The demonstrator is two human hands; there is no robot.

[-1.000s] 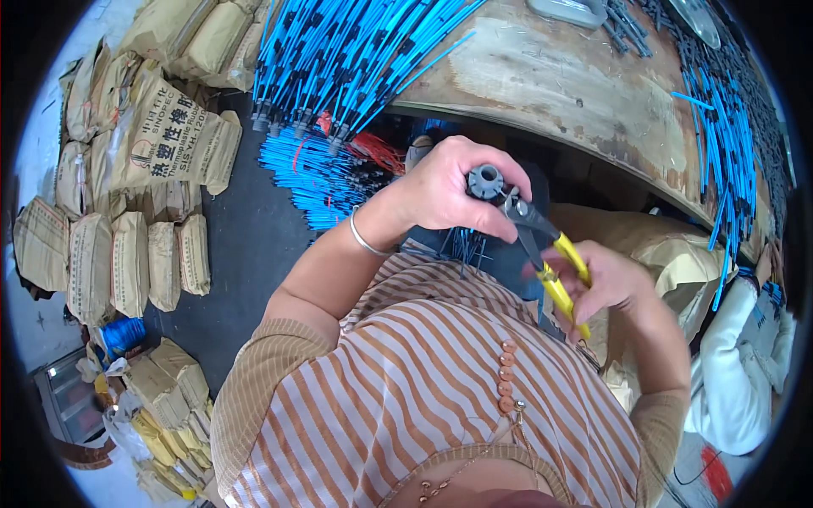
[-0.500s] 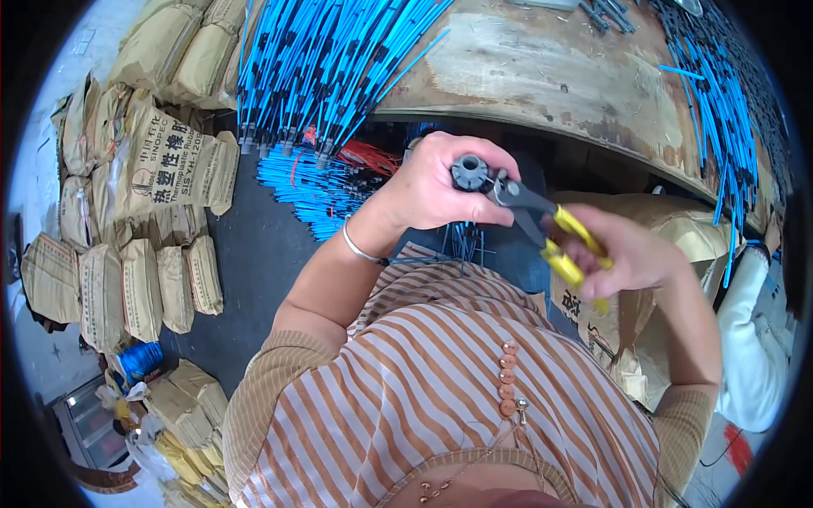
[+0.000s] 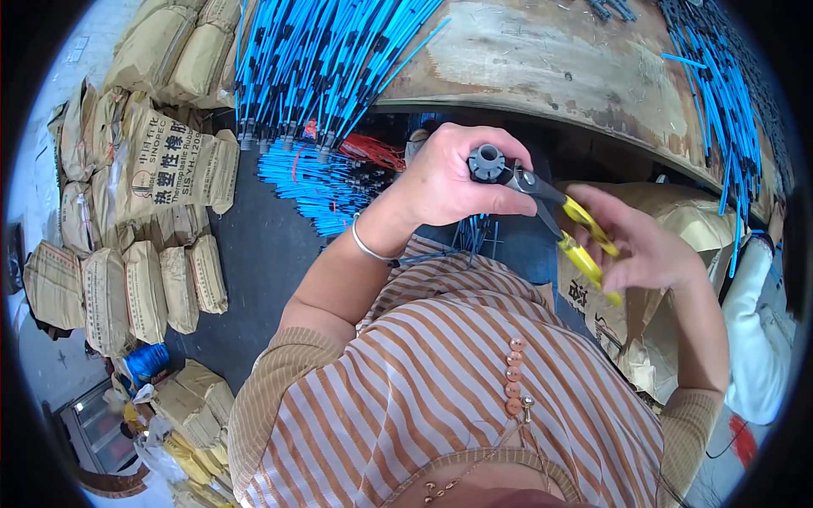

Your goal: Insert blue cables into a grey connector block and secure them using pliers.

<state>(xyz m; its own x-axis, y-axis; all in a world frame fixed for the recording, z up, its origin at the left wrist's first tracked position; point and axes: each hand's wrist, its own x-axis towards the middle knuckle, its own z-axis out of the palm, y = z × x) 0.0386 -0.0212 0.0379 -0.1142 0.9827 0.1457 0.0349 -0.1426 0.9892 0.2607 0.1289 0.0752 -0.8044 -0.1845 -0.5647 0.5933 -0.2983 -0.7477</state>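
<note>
My left hand (image 3: pixel 461 178) is closed around a dark grey ribbed round fitting (image 3: pixel 487 163), its hollow end turned up toward me. Against the fitting's right side sits the head of a pair of yellow-handled pliers (image 3: pixel 578 258). Whether the jaws bite on the fitting is hidden. My right hand (image 3: pixel 648 241) has its fingers loosely around the yellow grips, with the handles spread apart. Below my left hand hang several thin blue-and-black cable pieces (image 3: pixel 476 235), partly hidden.
Blue rods with black sleeves (image 3: pixel 326 68) lie fanned at the far left, with more on the wooden table (image 3: pixel 525 63) and its right edge (image 3: pixel 732 127). Brown paper sacks (image 3: pixel 157 173) are stacked at left. Another sack (image 3: pixel 677 224) stands at right, near a co-worker's white sleeve (image 3: pixel 749 322).
Both hands, with the fitting and the pliers, have shifted slightly to the right in the picture. My right fingers look looser on the handles.
</note>
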